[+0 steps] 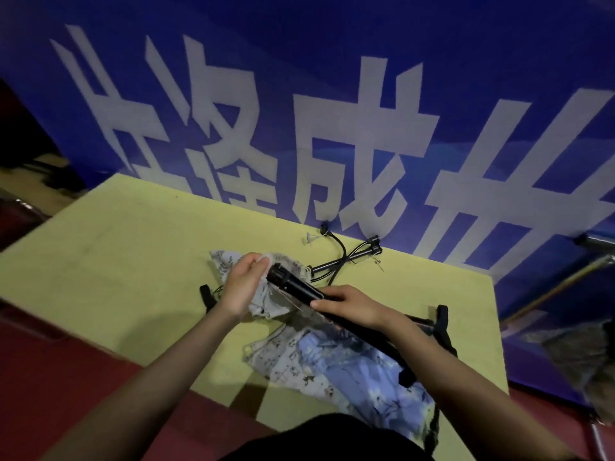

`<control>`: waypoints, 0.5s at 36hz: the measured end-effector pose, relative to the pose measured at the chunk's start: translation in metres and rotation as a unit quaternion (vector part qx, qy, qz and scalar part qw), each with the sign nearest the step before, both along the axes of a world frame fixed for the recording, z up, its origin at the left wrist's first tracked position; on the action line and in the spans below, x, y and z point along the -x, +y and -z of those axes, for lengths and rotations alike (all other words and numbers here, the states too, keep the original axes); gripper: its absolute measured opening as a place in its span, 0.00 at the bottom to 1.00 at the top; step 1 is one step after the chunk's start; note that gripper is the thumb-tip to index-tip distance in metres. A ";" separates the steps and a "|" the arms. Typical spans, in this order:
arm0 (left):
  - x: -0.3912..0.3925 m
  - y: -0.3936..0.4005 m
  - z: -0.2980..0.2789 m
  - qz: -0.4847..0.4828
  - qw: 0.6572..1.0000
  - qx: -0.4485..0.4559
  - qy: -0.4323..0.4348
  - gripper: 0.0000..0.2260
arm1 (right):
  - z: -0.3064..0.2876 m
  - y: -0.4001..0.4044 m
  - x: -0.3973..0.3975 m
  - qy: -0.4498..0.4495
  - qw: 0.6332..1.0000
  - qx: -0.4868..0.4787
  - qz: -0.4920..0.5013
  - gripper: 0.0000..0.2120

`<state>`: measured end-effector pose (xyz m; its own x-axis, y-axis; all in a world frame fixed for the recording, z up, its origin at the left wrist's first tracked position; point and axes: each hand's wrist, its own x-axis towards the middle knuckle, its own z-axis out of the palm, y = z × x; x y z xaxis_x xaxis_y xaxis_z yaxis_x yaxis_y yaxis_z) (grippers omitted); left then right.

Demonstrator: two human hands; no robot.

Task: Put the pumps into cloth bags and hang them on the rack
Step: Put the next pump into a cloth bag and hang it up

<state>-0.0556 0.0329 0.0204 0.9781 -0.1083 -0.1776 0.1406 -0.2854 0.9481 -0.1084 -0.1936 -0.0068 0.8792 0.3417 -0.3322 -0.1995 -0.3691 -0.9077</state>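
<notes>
Step in hand: bagging a pump, and it looks only just begun, with the pump's head barely at the cloth.
Left hand (244, 287): fingers pinch the gathered mouth of a floral cloth bag (266, 296), lifting it off the yellow table (116, 261). This grip is closed on fabric.
Right hand (352, 306): wrapped round the barrel of the black pump (299, 287), thumb along the near side. This grip is firmly closed on the pump.
Where the pump is: held above the table, slanting from the person's right side up toward the bag, its ribbed cap end touching the cloth at the bag's mouth.
How to do it well: I'd say spread the mouth wider first, because the opening looks bunched and the cap may snag. Then slide the barrel in lengthwise, feeding the cloth back along it instead of pushing hard.
Watch for: the thin wire or cord by the pump's head, which could catch the hem.
Materials: the pump is a smooth, hard, glossy black tube with a grooved cap. The bags are soft, thin and limp, grey with small flower prints.
Still waiting: a second pump (346, 261) with a black hose lies near the blue banner (332, 94), and more printed bags (332, 367) are heaped at the table's near edge.
Rack: cannot tell which object it is.
</notes>
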 end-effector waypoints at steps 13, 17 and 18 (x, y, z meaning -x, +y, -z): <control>0.028 0.001 -0.032 0.118 0.993 0.013 0.024 0.09 | 0.005 0.030 -0.001 -0.046 0.992 0.114 0.034 0.17; 0.024 0.001 -0.040 0.103 0.992 0.069 -0.001 0.09 | -0.006 0.029 -0.001 -0.068 0.990 0.124 0.022 0.16; 0.022 0.001 -0.041 0.086 0.994 0.071 -0.015 0.09 | -0.009 0.028 -0.001 -0.078 0.986 0.146 0.004 0.17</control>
<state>-0.0777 0.0341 0.0614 0.9478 -0.2957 -0.1196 0.0725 -0.1655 0.9835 -0.1078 -0.1658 0.0022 0.9294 0.2448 -0.2762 -0.0699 -0.6180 -0.7830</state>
